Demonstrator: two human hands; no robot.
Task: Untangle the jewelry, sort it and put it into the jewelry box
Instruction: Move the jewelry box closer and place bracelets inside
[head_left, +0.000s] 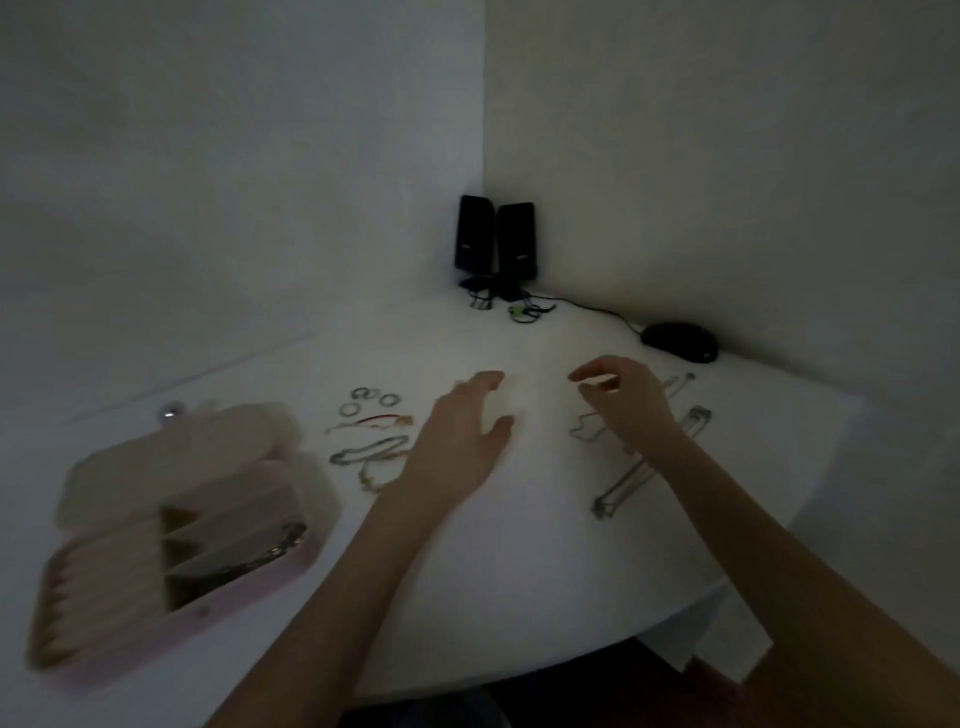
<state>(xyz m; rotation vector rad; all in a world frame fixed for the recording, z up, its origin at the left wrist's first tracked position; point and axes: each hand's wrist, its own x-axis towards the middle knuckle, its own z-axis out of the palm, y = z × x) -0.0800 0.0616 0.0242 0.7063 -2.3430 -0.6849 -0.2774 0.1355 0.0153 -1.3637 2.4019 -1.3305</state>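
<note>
White table (519, 545) noted first, curved at the near edge, set into a wall corner, dimly lit. Pink jewelry box (176, 525) found at the near left, lid (171, 457) open and tipped back, compartments exposed; what looked like chain lay in the right-hand compartment, though blur prevented certainty. Pair of black speakers (494, 241) recorded in the far corner, black mouse (680, 341) to their right on its cable.

Jewelry still out on the table in two groups, well apart. Left group: several rings (371, 400) farthest away, a reddish string piece (371, 422) nearer, then a looped chain (369, 451). Right group: a long chain (649, 462) running diagonally, partly hidden under the right forearm, with a smaller loop (587, 428) just beside it.

Left hand (457, 441) observed over the table between the groups, fingers straight and slightly spread, thumb out, holding nothing. Right hand (623, 400) raised above the small loop, fingers curled, thumb and forefinger drawn close; whether anything was pinched could not be told.

Judged: sorting mostly done, boxing partly begun. Advised for the step in hand: take one piece only, lift by one end so it hangs free of its neighbours, lower into a single compartment without dragging across other chains.
</note>
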